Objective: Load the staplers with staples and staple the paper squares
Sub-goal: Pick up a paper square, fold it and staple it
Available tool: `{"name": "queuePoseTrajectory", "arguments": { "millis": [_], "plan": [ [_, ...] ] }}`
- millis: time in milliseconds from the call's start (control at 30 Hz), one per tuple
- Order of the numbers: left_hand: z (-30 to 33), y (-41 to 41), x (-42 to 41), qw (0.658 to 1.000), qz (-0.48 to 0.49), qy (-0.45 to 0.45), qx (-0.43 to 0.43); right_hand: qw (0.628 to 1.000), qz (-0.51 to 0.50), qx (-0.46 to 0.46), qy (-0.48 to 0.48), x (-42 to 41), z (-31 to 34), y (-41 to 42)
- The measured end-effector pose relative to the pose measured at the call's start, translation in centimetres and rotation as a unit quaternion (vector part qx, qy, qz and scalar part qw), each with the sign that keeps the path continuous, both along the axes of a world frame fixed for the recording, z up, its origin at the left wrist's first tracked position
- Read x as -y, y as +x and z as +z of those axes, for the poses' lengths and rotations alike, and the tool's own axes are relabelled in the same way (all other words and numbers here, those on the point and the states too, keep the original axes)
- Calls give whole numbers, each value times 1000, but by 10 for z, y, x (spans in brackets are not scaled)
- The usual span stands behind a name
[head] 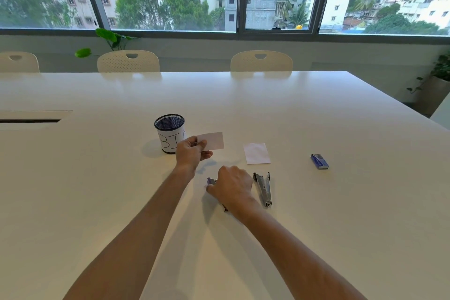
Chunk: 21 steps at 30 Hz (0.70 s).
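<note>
My left hand [191,151] holds a pale paper square [213,141] by its left edge, lifted above the white table [316,214]. Just below and to the right, my right hand [232,187] rests on a purple stapler [211,181] lying on the table; only the stapler's front tip and rear end show past the hand. A second, metal stapler [263,189] lies to the right of that hand, hinged open. Another paper square [257,153] lies flat beyond it. A small blue staple box [319,161] sits farther right.
A black mesh cup [169,133] with a white label marked "BIN" stands behind my left hand. Three white chairs [128,61] line the far table edge under the windows. A cable slot [29,120] is cut in the table at left.
</note>
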<state>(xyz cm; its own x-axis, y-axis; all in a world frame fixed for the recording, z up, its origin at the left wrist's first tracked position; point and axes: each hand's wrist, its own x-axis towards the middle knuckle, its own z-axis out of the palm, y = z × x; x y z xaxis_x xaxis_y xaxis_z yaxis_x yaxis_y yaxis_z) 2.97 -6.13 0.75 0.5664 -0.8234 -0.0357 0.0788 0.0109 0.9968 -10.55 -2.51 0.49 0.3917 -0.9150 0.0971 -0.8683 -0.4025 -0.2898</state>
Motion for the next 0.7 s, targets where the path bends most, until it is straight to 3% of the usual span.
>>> {"name": "queuePoseTrajectory", "arguments": {
  "millis": [200,333,400,533,700],
  "plan": [
    [-1,1,-1,1000,0,-2,4,984,-10,175,40,10,8,-12],
    [-3,1,-1,1000,-5,1,9,926,-34,345,147,20,16,-19],
    [-3,1,-1,1000,-4,0,13,906,-39,388,162,27,19,-22],
    [-1,-1,-1,1000,-10,-3,14,914,-31,379,144,42,28,-30],
    [2,-4,-1,999,-32,-5,33,978,36,197,-60,62,45,-35]
  ]
}}
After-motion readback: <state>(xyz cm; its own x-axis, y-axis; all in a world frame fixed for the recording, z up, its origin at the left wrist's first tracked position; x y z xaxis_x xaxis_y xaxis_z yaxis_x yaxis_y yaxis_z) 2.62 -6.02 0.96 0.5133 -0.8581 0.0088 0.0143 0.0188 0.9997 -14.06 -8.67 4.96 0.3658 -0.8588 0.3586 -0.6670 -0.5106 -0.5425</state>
